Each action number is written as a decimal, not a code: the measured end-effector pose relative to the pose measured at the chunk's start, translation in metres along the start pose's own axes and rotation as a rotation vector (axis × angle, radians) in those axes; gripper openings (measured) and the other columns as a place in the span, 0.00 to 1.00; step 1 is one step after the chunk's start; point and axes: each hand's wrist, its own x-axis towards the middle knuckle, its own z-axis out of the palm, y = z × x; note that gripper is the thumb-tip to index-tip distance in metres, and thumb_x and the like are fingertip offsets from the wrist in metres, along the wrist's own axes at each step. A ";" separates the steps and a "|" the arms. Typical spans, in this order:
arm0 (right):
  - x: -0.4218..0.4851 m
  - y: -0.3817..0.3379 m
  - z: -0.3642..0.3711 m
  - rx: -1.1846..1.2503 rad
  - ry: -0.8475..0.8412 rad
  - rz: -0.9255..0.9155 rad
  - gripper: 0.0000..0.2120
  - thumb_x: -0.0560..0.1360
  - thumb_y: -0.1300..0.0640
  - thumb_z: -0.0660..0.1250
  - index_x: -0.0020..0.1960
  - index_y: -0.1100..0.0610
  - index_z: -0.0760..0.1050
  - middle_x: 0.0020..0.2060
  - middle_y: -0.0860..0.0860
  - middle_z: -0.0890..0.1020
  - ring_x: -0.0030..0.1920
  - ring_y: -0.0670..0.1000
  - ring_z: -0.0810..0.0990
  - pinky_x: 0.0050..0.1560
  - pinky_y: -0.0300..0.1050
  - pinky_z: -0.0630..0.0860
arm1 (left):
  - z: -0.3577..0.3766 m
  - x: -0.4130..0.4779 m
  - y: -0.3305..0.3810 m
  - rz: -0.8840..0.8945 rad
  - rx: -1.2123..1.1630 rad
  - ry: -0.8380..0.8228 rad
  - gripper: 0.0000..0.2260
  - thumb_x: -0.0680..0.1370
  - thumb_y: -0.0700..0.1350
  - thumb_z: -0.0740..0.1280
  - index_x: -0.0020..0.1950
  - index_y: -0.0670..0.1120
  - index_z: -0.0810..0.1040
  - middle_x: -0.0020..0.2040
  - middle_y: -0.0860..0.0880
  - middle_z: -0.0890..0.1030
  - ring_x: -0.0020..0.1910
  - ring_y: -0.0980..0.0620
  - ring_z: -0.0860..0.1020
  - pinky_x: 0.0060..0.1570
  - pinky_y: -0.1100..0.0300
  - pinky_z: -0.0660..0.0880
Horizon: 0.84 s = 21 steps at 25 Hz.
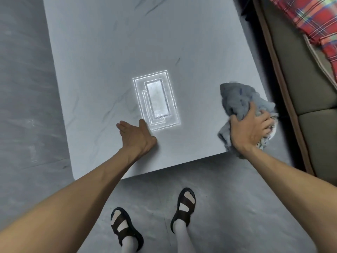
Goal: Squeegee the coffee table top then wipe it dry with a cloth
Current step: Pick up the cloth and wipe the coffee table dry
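Observation:
The coffee table top (113, 52) is a pale grey marble-look slab filling the upper middle of the head view. My right hand (249, 127) presses a crumpled grey-blue cloth (237, 97) onto the table's near right corner, fingers closed over it. My left hand (135, 136) rests flat on the table near its front edge, fingers spread, holding nothing. Just beyond its fingertips a bright rectangular reflection of a ceiling light (156, 101) shines on the surface. No squeegee is in view.
A sofa (299, 84) with a red plaid blanket (313, 21) runs along the table's right side, with a narrow dark gap between. Grey floor (27, 106) lies to the left and in front. My two sandalled feet (153, 221) stand just before the table's front edge.

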 end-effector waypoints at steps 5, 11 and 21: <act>-0.053 -0.142 0.017 0.090 -0.053 -0.147 0.33 0.67 0.40 0.67 0.69 0.47 0.65 0.67 0.64 0.68 0.63 0.64 0.67 0.61 0.59 0.61 | -0.011 0.000 -0.038 0.057 -0.214 0.319 0.12 0.68 0.41 0.58 0.50 0.49 0.66 0.44 0.46 0.77 0.46 0.41 0.76 0.34 0.57 0.67; -0.161 -0.216 0.017 -0.075 -0.443 -1.779 0.37 0.66 0.35 0.64 0.73 0.42 0.63 0.67 0.58 0.69 0.64 0.61 0.68 0.63 0.58 0.65 | -0.038 -0.009 -0.152 -0.261 -0.519 0.630 0.07 0.74 0.39 0.61 0.50 0.47 0.74 0.45 0.46 0.81 0.45 0.43 0.77 0.42 0.56 0.70; -0.317 -0.271 0.008 0.039 -0.344 -0.778 0.30 0.70 0.41 0.65 0.70 0.48 0.67 0.63 0.64 0.69 0.60 0.66 0.68 0.59 0.60 0.65 | -0.027 -0.045 -0.306 -0.279 -0.749 0.450 0.12 0.73 0.39 0.65 0.57 0.46 0.76 0.54 0.48 0.79 0.51 0.50 0.77 0.50 0.60 0.70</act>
